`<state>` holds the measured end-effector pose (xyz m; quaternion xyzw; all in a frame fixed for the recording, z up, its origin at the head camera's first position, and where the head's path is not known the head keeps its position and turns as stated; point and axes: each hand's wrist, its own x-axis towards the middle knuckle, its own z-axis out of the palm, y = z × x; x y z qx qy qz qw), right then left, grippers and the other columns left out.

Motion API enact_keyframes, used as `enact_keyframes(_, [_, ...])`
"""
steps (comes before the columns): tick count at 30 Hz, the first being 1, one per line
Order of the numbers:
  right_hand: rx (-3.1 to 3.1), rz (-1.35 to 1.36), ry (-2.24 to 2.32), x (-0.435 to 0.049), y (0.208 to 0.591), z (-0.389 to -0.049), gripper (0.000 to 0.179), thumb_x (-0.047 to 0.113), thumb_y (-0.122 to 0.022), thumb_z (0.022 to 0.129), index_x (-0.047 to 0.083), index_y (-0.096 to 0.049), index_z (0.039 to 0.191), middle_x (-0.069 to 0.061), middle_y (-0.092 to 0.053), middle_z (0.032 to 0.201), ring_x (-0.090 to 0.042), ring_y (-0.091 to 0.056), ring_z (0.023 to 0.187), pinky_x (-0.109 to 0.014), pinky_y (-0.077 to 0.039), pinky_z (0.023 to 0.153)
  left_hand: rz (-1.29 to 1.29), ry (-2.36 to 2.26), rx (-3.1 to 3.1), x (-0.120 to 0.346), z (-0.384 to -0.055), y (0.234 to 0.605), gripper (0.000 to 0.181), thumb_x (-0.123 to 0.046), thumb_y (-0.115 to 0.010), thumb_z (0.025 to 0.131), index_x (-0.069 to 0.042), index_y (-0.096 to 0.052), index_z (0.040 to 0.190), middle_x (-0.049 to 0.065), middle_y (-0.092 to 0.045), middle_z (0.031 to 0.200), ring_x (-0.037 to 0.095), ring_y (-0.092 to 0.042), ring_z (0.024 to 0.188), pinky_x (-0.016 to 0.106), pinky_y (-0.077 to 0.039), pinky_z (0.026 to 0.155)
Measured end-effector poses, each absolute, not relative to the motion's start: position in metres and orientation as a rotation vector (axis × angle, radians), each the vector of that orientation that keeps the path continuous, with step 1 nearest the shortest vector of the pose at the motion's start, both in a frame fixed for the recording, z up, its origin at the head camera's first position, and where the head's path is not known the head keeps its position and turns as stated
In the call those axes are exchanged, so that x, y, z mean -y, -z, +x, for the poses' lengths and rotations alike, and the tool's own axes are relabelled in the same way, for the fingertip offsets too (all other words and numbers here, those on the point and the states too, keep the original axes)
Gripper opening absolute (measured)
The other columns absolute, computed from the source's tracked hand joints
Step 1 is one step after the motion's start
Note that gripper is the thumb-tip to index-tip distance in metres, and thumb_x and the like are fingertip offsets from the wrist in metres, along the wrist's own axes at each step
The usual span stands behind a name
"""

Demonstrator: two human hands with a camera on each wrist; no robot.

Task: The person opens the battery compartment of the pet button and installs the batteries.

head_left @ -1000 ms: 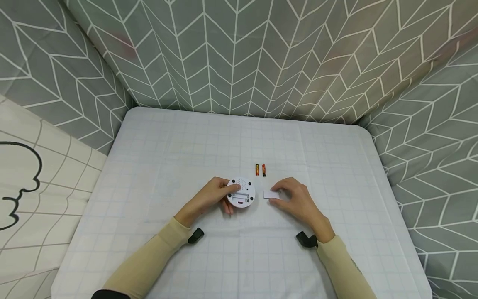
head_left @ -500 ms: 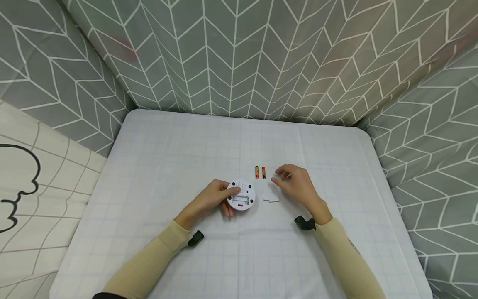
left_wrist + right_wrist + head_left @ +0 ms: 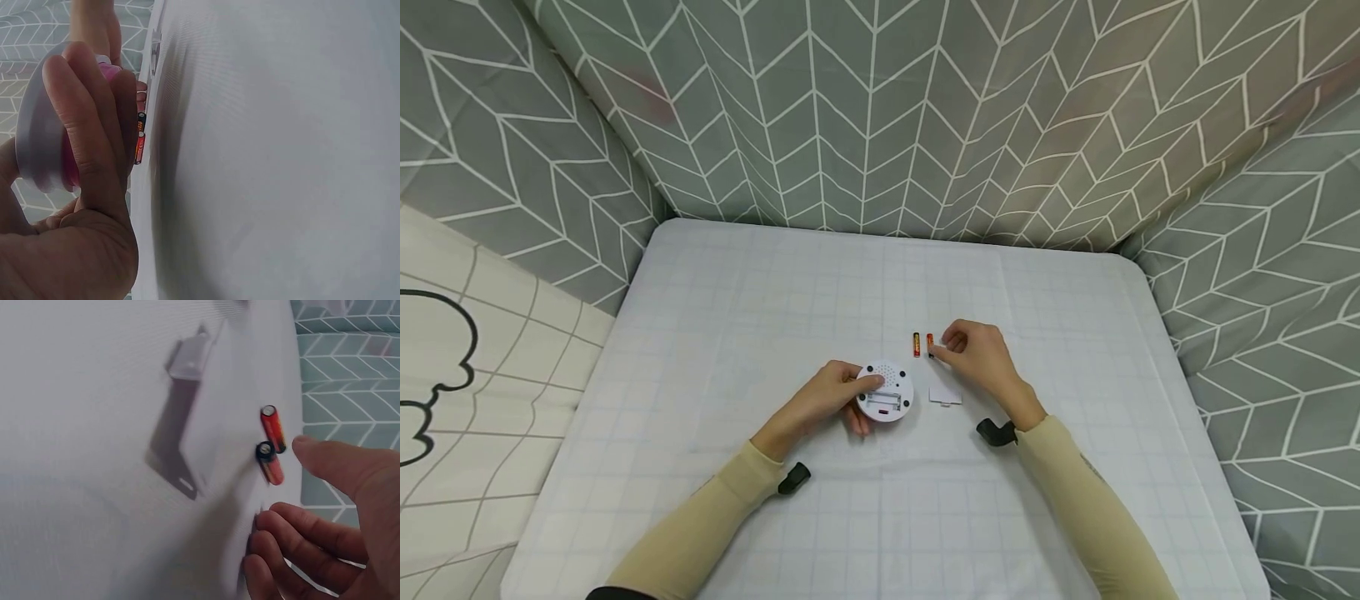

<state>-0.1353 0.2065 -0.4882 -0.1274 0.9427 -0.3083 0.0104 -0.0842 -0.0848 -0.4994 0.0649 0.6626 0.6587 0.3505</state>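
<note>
Left fingers pinch the round white device; right fingers, spread apart, stand just beside the nearer battery

Beige-sleeved left arm, extended forward and inward; bare left hand gripping, thumb uppermost, fingers beneath. Beige-sleeved right arm, likewise inclined; bare right hand, thumb extended, apart from bent fingers.

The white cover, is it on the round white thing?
No, the white cover lies on the table, beside the round white thing in the left hand.
</note>
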Motion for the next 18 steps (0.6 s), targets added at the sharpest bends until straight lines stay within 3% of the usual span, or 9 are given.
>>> enact_keyframes(18, [-2.95,-0.376,0.914,-0.2027,0.4897,-0.1377,0.011,0.019,-0.081,0.089,0.009,-0.075,0.089,-0.003,-0.072,0.078,-0.016,-0.065,0.071,-0.033,-0.053,0.07,0.18,-1.726,-1.699,0.0854,-0.0849,0.5026,0.037,-0.031,-0.065,0.105,0.005,-0.07,0.113,0.018,-0.077,0.076,0.022,-0.073,0.054,0.034,-0.062,0.053])
